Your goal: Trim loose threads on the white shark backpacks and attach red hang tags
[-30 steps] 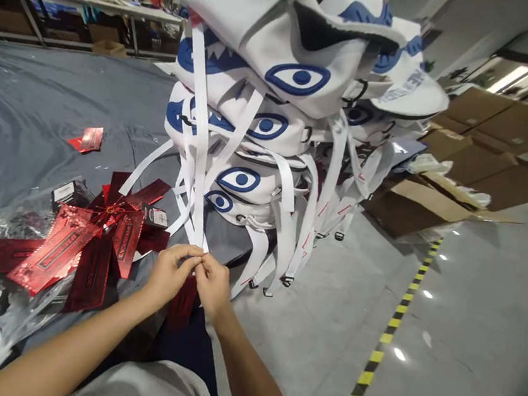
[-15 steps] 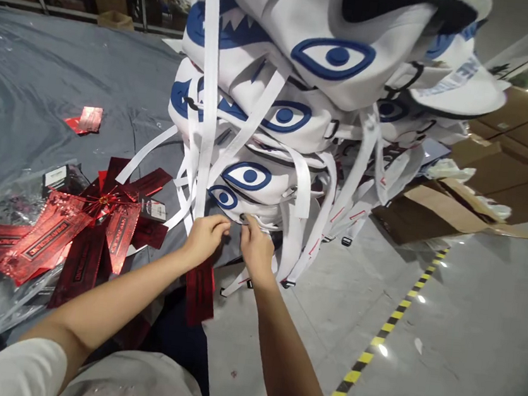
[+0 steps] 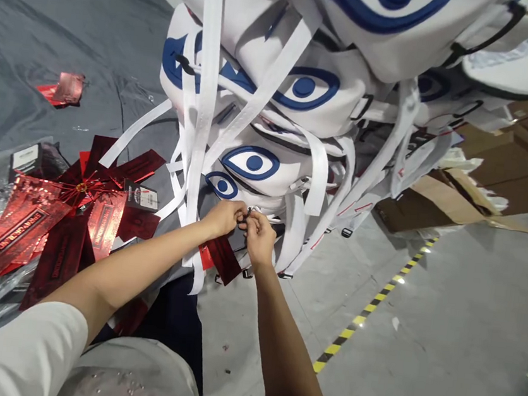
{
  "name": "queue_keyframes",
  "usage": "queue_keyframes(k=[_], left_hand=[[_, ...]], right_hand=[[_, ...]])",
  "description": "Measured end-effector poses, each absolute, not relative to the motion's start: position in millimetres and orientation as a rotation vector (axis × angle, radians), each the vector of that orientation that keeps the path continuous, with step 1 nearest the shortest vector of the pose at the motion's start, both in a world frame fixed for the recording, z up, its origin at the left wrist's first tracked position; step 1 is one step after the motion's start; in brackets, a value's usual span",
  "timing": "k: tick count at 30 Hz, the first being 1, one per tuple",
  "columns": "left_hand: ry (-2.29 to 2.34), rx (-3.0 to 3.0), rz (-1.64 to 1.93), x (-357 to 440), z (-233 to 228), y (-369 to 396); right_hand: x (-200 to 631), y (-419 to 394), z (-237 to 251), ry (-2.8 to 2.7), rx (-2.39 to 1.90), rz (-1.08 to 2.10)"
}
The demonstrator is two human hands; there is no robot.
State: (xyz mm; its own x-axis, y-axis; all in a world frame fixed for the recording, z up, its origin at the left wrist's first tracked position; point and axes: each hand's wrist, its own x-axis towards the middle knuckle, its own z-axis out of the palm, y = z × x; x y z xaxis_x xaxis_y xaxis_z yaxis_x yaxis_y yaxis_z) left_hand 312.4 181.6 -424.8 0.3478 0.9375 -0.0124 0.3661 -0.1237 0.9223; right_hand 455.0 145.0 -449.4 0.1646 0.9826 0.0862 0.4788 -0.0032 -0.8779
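Observation:
White bags with blue eye patches are stacked in front of me, and both hands meet at the lowest bag (image 3: 273,204). My left hand (image 3: 224,219) is closed in a pinch, with a dark red hang tag (image 3: 226,260) dangling just below it; the tag's string is too fine to make out. Fingertip to fingertip with it, my right hand (image 3: 260,239) pinches a small dark zipper pull (image 3: 249,211) at that bag's edge. White straps (image 3: 201,121) hang down beside my left hand.
A fan of shiny red tags (image 3: 106,221) lies on the grey plastic-covered table (image 3: 40,26) at left, beside clear plastic bags. Red scraps (image 3: 69,90) lie farther back. Cardboard boxes (image 3: 428,201) stand at right, near yellow-black floor tape (image 3: 365,311).
My hands have come together at the zipper pull, the left one moving right. The red tag has swung up and right with it. The view has moved closer and tilted down.

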Motion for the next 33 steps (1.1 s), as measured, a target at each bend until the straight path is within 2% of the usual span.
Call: queue_keyframes(k=[8, 14, 21, 26, 33], left_hand=[[0.997, 1.521, 0.58, 284.8, -417.5, 188.6], [0.825, 1.42, 0.739, 262.8, -417.4, 174.5], [0.958, 1.446, 1.055, 269.4, -442.8, 162.4], [0.913, 1.641, 1.061, 276.9, -436.1, 158.0], [1.048, 1.813, 1.262, 283.4, -436.5, 155.8]], right_hand=[[471.9, 143.2, -433.3, -1.102, -1.487, 0.844], [459.6, 146.0, -431.4, -0.872, -1.329, 0.942], [454.2, 147.8, -419.0, -1.047, -1.208, 1.011], [462.5, 150.4, -408.0, -1.266, -1.21, 1.056], [469.5, 153.3, -412.1, -1.387, -1.221, 1.128]])
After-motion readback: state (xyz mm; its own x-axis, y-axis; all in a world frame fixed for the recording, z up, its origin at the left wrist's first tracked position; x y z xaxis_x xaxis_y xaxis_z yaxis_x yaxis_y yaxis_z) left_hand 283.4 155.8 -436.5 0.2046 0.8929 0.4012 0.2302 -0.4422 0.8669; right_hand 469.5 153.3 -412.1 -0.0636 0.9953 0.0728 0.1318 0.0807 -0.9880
